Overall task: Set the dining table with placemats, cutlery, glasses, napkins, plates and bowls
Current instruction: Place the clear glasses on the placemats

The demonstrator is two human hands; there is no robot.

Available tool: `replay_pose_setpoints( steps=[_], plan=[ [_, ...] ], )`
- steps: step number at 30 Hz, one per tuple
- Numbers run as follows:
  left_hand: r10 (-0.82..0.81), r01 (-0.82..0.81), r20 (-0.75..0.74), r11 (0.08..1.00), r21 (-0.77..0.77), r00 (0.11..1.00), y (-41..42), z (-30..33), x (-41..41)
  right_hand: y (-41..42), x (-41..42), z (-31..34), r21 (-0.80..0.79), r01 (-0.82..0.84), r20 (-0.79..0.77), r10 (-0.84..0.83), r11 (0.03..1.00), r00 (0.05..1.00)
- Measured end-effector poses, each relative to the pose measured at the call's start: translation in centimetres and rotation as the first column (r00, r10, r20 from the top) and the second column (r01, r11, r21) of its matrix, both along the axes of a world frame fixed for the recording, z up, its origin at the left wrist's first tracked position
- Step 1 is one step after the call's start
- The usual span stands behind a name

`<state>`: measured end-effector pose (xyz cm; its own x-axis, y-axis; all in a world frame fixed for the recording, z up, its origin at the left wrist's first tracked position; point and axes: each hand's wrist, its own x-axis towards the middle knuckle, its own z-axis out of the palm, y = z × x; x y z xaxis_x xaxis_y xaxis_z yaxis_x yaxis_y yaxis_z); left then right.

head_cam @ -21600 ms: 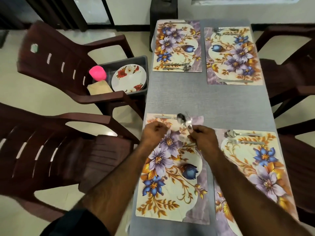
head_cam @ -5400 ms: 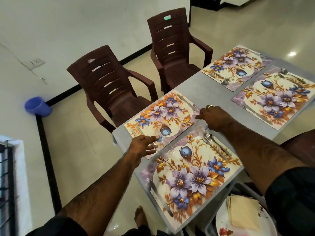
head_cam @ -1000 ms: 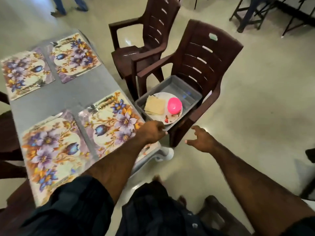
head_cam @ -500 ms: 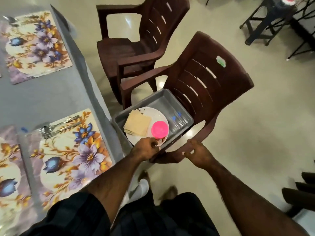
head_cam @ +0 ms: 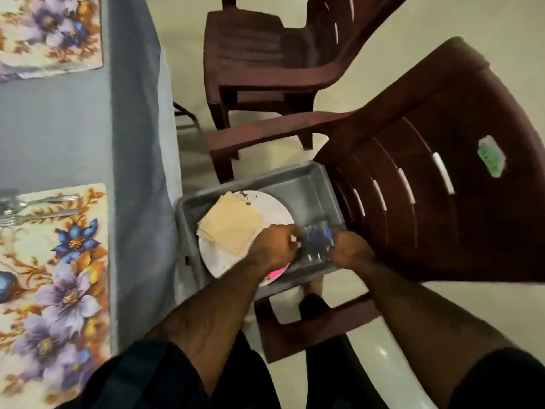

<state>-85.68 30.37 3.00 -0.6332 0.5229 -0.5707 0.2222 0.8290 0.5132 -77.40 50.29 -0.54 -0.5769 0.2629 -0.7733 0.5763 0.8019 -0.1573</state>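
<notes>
A grey bin [head_cam: 306,184] sits on the seat of a brown chair [head_cam: 427,202] beside the table. In it lie a white plate [head_cam: 275,208], a stack of beige napkins [head_cam: 230,227] on the plate, and clear glasses with blue marks [head_cam: 318,242] at the right end. My left hand [head_cam: 274,250] and my right hand [head_cam: 351,252] are both down in the bin, closed on the glasses from either side. Only a sliver of the pink bowl [head_cam: 275,273] shows under my left wrist. The picture is blurred around the fingers.
The grey-clothed table [head_cam: 59,128] is on the left with a floral placemat [head_cam: 59,261] bearing a fork and spoon [head_cam: 38,206], and another placemat [head_cam: 50,33] farther off. A second brown chair [head_cam: 265,54] stands beyond the bin. Pale floor lies to the right.
I have leaned in over the bin. My left hand moved from the pink bowl to the glasses, and my right hand left the chair arm and came into the bin to meet them.
</notes>
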Motion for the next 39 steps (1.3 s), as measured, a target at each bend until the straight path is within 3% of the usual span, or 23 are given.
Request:
replay_pose_setpoints(
  steps=[4, 9, 12, 20, 23, 26, 29, 32, 35, 39],
  plan=[
    [-0.063, 0.073, 0.065, 0.985, -0.157, 0.996, 7.1, -3.9, 0.1, 3.9, -2.8, -3.3, 0.034, -0.19, 0.066, 0.188, 0.981, 0.98],
    [0.004, 0.036, 0.117, 0.939, -0.341, 0.993, 9.8, -9.3, -0.8, 6.0, -4.3, -6.9, 0.056, -0.376, 0.096, 0.37, 0.925, 0.924],
    [0.081, -0.006, 0.172, 0.918, -0.397, 0.982, 9.7, -11.0, -1.4, 6.1, -4.4, -8.1, 0.037, -0.414, 0.023, 0.413, 0.91, 0.91],
    [0.271, -0.202, 0.16, 0.915, -0.35, 0.949, 9.1, -10.5, -0.2, 7.0, -5.2, -6.8, -0.03, -0.3, -0.056, 0.299, 0.953, 0.953],
    [0.315, -0.26, 0.217, 0.934, -0.247, 0.924, 8.7, -8.4, 0.2, 7.7, -4.6, -5.1, -0.101, -0.203, -0.046, 0.2, 0.974, 0.979],
    [0.392, -0.394, 0.285, 0.918, -0.053, 0.875, 7.4, -5.0, 0.0, 8.9, -4.3, -2.5, -0.253, -0.018, -0.119, -0.013, 0.967, 0.993],
    [0.481, -0.582, 0.423, 0.8, 0.146, 0.768, 4.6, -0.5, -0.3, 9.6, -5.2, 2.1, -0.416, 0.097, -0.187, -0.19, 0.904, 0.964],
    [0.544, -0.717, 0.491, 0.631, 0.296, 0.68, 0.5, 4.8, 0.0, 9.4, -6.3, 7.1, -0.604, 0.2, -0.168, -0.369, 0.772, 0.914],
    [0.642, -0.829, 0.53, 0.479, 0.287, 0.554, -4.2, 9.5, 1.0, 7.6, -6.6, 11.4, -0.724, 0.278, -0.04, -0.441, 0.631, 0.897],
    [0.705, -0.926, 0.603, 0.25, 0.282, 0.374, -11.6, 14.0, 4.0, 1.9, -7.2, 16.1, -0.837, 0.289, 0.091, -0.403, 0.464, 0.911]
  ],
)
